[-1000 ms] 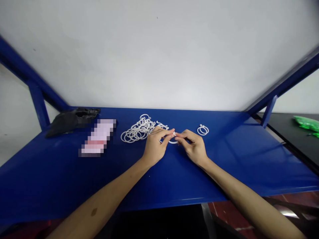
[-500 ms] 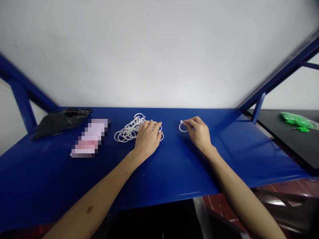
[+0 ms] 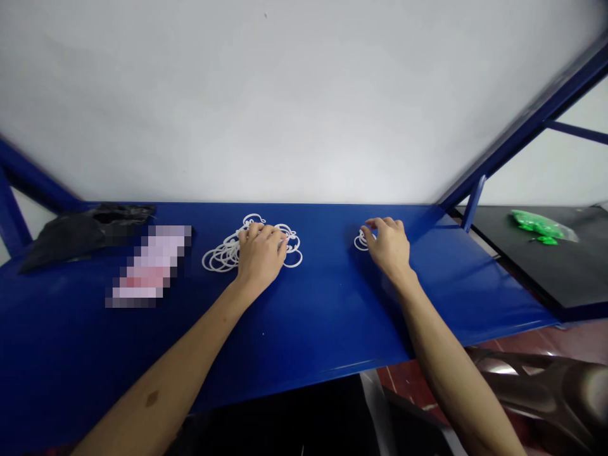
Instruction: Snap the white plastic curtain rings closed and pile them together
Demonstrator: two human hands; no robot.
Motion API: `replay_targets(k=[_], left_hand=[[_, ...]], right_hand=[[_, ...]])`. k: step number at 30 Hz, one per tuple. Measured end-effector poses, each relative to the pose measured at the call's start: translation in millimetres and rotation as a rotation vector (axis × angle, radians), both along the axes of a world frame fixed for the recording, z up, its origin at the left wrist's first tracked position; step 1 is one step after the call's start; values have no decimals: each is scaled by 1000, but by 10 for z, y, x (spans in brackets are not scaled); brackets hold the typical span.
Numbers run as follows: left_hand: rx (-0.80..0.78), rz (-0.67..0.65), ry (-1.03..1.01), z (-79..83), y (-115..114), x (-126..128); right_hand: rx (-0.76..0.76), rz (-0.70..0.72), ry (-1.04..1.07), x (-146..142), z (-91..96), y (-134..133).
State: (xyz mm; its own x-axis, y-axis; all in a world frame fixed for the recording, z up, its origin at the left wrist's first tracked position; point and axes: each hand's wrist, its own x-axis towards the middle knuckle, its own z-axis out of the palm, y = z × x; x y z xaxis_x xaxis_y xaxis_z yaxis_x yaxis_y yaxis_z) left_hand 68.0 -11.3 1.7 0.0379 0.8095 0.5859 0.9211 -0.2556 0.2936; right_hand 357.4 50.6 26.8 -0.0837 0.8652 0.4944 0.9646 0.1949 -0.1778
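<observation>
A loose pile of white plastic rings (image 3: pixel 223 253) lies on the blue table (image 3: pixel 323 310) near its back edge. My left hand (image 3: pixel 259 254) rests palm down on the right part of this pile, fingers lying over the rings, with nothing clearly gripped. My right hand (image 3: pixel 388 244) is further right, its fingertips bent down and pinched on a white ring (image 3: pixel 360 241). That ring sits at a small separate stack on the table, mostly hidden under the fingers.
A black crumpled bag (image 3: pixel 80 229) lies at the back left, beside a blurred pinkish packet (image 3: pixel 147 266). Blue frame struts (image 3: pixel 517 133) rise at both sides. A black table (image 3: pixel 546 266) to the right holds green items (image 3: pixel 539 225).
Both hands pinched one ring together at the centre. They then parted: my right hand carried the ring right to the small stack, and my left hand went back onto the pile.
</observation>
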Motion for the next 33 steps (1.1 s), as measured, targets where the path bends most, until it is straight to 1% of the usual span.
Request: replay_targets(k=[3,5,7,8,10,12,13,15,16,17,19,22,25,27,29,33], left_hand=[[52,-9,-76,68,-19,20],[83,-48,-167,151,-57,63],[59,-135,-330,235,-104,122],[10,-197,-451,267,-127,154],[-150,-336,-737,303,-167,213],[-320,-448,-1008,300,-194,262],[-387,-488,-1111,286,-203,282],[-478,-537,-1228,244,-214,313],[-504,-547,-1242,219,-217,324],[-516,-545,-1225,194,-220,333],[-487,-508,-1118,155,-226,341],[-346,-405,-888,150,-250,338],[-207,-339,-689,199,-299,337],[-128,-327,-573,222,-332,340],[-70,-325,-478,211,-351,341],[-33,-335,-357,138,-329,313]], right_hand=[[22,180,92,-133,-37,-32],[-24,343,183,-251,-54,-85],[-105,512,295,-382,-62,-167],[-151,586,357,-447,-62,-216],[-240,696,479,-567,-55,-317],[-310,757,586,-656,-44,-402],[-334,769,631,-687,-40,-433],[-365,757,710,-723,-39,-473],[-377,744,742,-732,-41,-484],[-390,734,767,-737,-42,-491],[-398,734,800,-744,-38,-501],[-352,762,785,-758,-7,-518],[-298,790,738,-762,32,-537],[-276,814,717,-750,42,-547],[-256,841,687,-727,31,-554],[-221,882,591,-687,-19,-552]])
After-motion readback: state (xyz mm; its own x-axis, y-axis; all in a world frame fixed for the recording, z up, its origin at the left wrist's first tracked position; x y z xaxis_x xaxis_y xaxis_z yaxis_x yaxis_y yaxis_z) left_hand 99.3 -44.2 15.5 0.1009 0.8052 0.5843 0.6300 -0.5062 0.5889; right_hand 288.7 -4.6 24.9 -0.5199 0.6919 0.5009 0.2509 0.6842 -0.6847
